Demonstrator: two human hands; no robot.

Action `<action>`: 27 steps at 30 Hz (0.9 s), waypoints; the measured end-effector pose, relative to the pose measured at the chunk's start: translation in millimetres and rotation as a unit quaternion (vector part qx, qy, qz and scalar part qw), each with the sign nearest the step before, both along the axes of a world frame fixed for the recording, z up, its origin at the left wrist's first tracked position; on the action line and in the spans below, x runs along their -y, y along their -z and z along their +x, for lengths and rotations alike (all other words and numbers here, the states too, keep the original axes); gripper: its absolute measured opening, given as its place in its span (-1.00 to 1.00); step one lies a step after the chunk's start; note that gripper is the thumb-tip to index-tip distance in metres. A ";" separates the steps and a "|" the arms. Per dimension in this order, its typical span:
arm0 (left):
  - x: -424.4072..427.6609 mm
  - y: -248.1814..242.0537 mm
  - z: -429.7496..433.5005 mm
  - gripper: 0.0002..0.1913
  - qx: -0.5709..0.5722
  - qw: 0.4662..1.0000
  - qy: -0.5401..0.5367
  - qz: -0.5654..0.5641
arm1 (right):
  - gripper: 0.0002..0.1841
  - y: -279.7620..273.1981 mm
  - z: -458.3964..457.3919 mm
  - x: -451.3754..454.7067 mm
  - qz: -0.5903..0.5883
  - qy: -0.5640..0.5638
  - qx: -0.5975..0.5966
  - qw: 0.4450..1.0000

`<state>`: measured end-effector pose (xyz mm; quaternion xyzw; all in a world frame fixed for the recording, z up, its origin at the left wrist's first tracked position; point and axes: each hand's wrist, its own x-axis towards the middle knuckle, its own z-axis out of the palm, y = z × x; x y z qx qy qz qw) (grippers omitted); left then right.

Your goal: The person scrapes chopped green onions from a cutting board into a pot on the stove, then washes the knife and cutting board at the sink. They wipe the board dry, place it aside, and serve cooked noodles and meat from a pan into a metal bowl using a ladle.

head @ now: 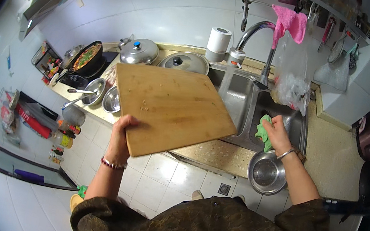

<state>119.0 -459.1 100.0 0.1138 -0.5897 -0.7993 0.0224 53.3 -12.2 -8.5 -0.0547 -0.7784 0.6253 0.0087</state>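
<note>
My left hand (123,138) grips the lower left edge of a wooden cutting board (175,110), which is tilted over the counter and reaches to the left sink basin. A few small food crumbs lie on the board. My right hand (277,133) holds a crumpled green cloth (264,132) over the front of the right basin (291,122). Water runs from the faucet (259,28) into the left basin (237,101). A steel bowl (266,174) stands below my right wrist at the counter's front edge.
Behind the board are a domed steel lid (139,51) and a flatter lid (185,62). Steel bowls (93,96) and a wok of food (87,58) are at the left. A plastic bag (291,85) hangs behind the right basin, a pink cloth (288,23) on the faucet.
</note>
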 end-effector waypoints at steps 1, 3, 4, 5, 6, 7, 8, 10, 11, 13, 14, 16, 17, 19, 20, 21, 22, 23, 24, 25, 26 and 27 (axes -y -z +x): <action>0.3 0.1 -20.5 -0.81 -0.011 1.000 0.025 0.011 | -0.69 -7.4 2.6 -0.7 -0.089 -0.013 0.038 0.995; -4.5 1.3 -63.4 -0.80 0.031 0.998 0.048 0.038 | -0.75 -18.3 3.6 -1.2 -0.137 0.011 0.065 0.988; -8.1 3.9 -79.7 -0.78 0.016 0.997 0.077 0.021 | -0.77 -21.7 1.9 -2.7 -0.182 0.006 0.070 0.981; -15.7 8.7 -98.2 -0.78 0.045 0.995 0.081 0.036 | -0.76 -23.7 -2.5 -5.0 -0.210 0.014 0.080 0.974; -23.1 13.3 -118.9 -0.78 0.055 0.993 0.104 0.024 | -0.75 -23.6 -7.8 -7.4 -0.251 0.009 0.087 0.964; -30.9 21.1 -133.7 -0.79 0.063 0.988 0.136 0.029 | -0.74 -20.6 -9.9 -10.4 -0.292 0.003 0.099 0.951; -41.9 29.6 -146.4 -0.80 0.051 0.987 0.151 0.011 | -0.73 -17.2 -16.0 -13.1 -0.336 -0.014 0.102 0.936; -65.0 43.5 -179.4 -0.82 0.083 0.981 0.176 -0.013 | -0.75 -5.6 -30.9 -13.9 -0.382 -0.028 0.108 0.917; -75.7 51.9 -191.3 -0.81 0.053 0.981 0.185 -0.008 | -0.75 1.0 -35.1 -13.5 -0.404 -0.030 0.109 0.908; -98.2 69.8 -214.0 -0.78 0.078 0.979 0.187 0.004 | -0.75 13.5 -45.3 -8.5 -0.422 -0.043 0.134 0.896; -110.0 79.1 -223.6 -0.75 0.057 0.973 0.217 0.046 | -0.74 18.5 -51.1 -4.0 -0.428 -0.038 0.138 0.892; -127.4 93.3 -242.7 -0.69 0.093 0.968 0.234 0.020 | -0.66 24.7 -56.8 5.9 -0.422 0.001 0.149 0.894; -137.7 99.6 -249.3 -0.68 0.099 0.964 0.247 0.004 | -0.65 25.4 -59.0 10.4 -0.426 0.004 0.140 0.894; -152.1 108.2 -255.6 -0.73 0.066 0.963 0.261 -0.030 | -0.61 24.0 -61.3 18.1 -0.432 0.019 0.123 0.893; -155.1 108.5 -259.1 -0.71 0.064 0.958 0.279 -0.020 | -0.60 22.4 -61.6 21.0 -0.433 0.016 0.118 0.893; -156.8 107.7 -261.5 -0.69 0.073 0.953 0.295 -0.005 | -0.60 21.1 -61.2 24.3 -0.435 0.028 0.121 0.892; -160.2 106.6 -262.8 -0.68 0.082 0.950 0.301 -0.007 | -0.60 19.9 -60.2 27.6 -0.437 0.039 0.123 0.890; -163.7 104.0 -266.0 -0.67 0.085 0.947 0.309 -0.002 | -0.60 19.4 -60.6 31.9 -0.446 0.040 0.113 0.887; -166.7 100.9 -269.2 -0.66 0.083 0.943 0.322 0.009 | -0.58 20.0 -61.8 38.5 -0.456 0.056 0.106 0.882; -169.2 97.5 -273.2 -0.65 0.087 0.939 0.331 0.023 | -0.57 21.5 -63.5 46.6 -0.471 0.062 0.090 0.876; -171.4 93.4 -278.7 -0.64 0.086 0.934 0.345 0.043 | -0.55 23.3 -65.2 55.5 -0.487 0.067 0.073 0.868; -172.3 89.6 -283.6 -0.63 0.084 0.927 0.361 0.063 | -0.54 25.3 -69.2 65.8 -0.495 0.064 0.064 0.864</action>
